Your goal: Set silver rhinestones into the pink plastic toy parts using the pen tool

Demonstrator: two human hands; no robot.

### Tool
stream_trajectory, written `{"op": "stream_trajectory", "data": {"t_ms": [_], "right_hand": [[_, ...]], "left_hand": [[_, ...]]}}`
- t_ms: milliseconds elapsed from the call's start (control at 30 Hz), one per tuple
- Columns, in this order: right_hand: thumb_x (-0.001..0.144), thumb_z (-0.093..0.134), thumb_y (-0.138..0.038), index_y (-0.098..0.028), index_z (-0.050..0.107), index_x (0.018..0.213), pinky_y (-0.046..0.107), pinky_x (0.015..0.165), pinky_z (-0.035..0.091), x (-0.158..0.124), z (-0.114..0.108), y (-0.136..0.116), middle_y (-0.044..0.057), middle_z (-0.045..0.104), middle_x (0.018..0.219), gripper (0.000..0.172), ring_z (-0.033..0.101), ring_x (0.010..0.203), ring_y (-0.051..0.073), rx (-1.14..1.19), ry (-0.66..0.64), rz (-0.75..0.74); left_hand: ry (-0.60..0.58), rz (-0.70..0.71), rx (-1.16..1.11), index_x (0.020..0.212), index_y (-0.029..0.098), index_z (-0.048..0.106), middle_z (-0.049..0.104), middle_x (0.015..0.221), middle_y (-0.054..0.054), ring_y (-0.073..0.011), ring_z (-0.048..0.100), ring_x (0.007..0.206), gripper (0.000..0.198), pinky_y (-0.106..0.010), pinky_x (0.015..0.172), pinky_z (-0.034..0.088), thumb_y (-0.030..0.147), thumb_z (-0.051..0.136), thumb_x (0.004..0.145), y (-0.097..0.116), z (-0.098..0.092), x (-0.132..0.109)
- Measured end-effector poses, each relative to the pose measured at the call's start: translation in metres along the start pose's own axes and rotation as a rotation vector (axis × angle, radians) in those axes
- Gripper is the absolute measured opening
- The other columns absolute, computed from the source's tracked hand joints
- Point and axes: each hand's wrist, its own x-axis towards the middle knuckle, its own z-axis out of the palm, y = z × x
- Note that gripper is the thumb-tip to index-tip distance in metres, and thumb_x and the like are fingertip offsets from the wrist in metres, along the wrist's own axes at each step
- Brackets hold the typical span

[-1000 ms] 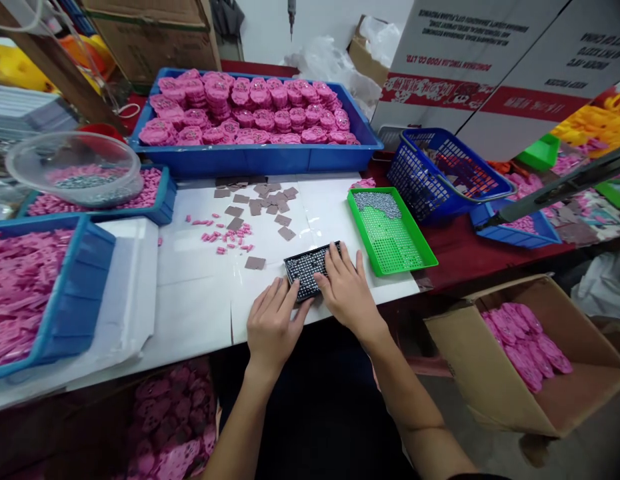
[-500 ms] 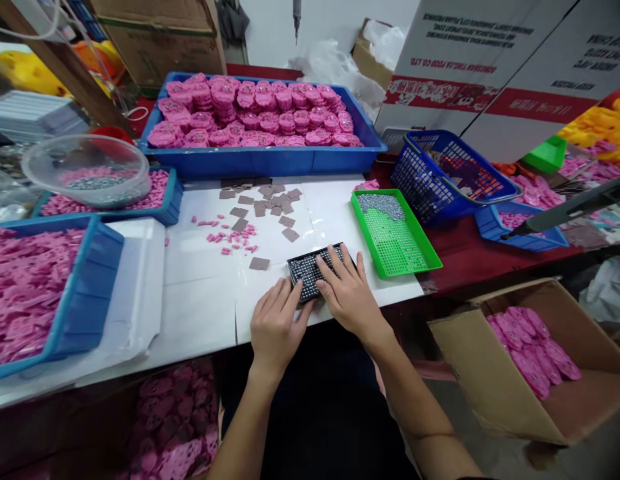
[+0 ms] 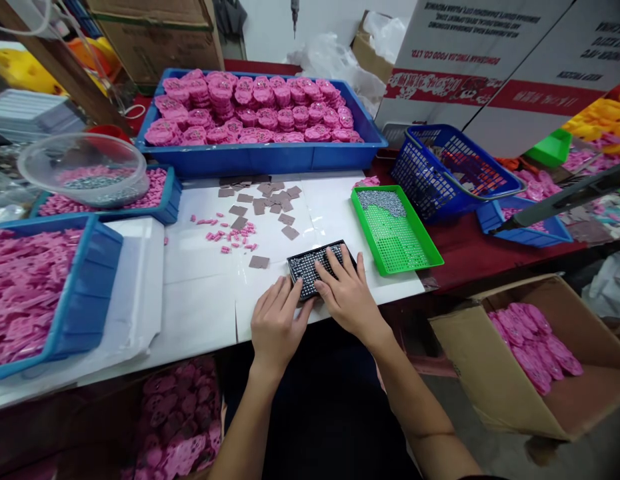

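Observation:
A small black tray (image 3: 313, 267) with rows of shiny metal bits lies at the front edge of the white-covered table (image 3: 190, 293). My left hand (image 3: 277, 320) grips its near left corner, thumb below and fingertips on the rim. Spread over the right part of the tray is my right hand (image 3: 347, 290), its fingers apart and touching the metal bits. Right of the hands stands a green tray (image 3: 400, 233), with small metal pieces heaped at its far end. Grey-brown square pieces (image 3: 259, 262) and small pink parts (image 3: 233, 233) are scattered beyond my left hand.
A long blue tray (image 3: 260, 159) of stacked pink pieces spans the back. Blue bins (image 3: 97, 293) of pink parts stand left. A blue basket (image 3: 430, 180) is behind the green tray. An open carton (image 3: 470, 367) sits low right. A dark tool (image 3: 560, 203) juts in from the right.
My right fingers have shifted very slightly on the black tray. The camera view has moved a little; both hands otherwise keep their places.

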Motion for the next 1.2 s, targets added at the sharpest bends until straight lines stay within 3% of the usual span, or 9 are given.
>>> {"op": "stream_trajectory", "data": {"t_ms": [267, 633, 1200], "right_hand": [[0.11, 0.026, -0.047, -0.027, 0.05, 0.155, 0.069, 0.13, 0.014, -0.007, -0.006, 0.017, 0.005, 0.029, 0.172, 0.055, 0.011, 0.164, 0.031, 0.139, 0.047, 0.084], [0.108, 0.033, -0.049, -0.02, 0.055, 0.151, 0.083, 0.122, 0.003, -0.001, 0.002, -0.004, 0.012, 0.033, 0.17, 0.057, 0.011, 0.162, 0.045, -0.067, 0.012, 0.055], [0.107, 0.038, -0.049, -0.028, 0.056, 0.151, 0.08, 0.124, 0.007, 0.0, 0.004, -0.006, 0.011, 0.035, 0.17, 0.052, 0.017, 0.162, 0.043, -0.098, 0.064, 0.067]], "left_hand": [[0.015, 0.008, 0.001, 0.13, 0.014, 0.069, 0.076, 0.126, -0.016, -0.0321, 0.072, 0.118, 0.041, -0.043, 0.101, 0.055, 0.034, 0.073, 0.095, 0.0, -0.001, 0.001], [0.0, 0.004, -0.002, 0.131, 0.015, 0.068, 0.075, 0.127, -0.015, -0.0324, 0.072, 0.118, 0.04, -0.043, 0.1, 0.055, 0.032, 0.073, 0.095, -0.001, -0.001, 0.0], [-0.025, -0.01, 0.0, 0.132, 0.015, 0.068, 0.075, 0.128, -0.016, -0.0328, 0.071, 0.12, 0.04, -0.045, 0.102, 0.054, 0.033, 0.07, 0.096, 0.001, -0.003, 0.001]]}}
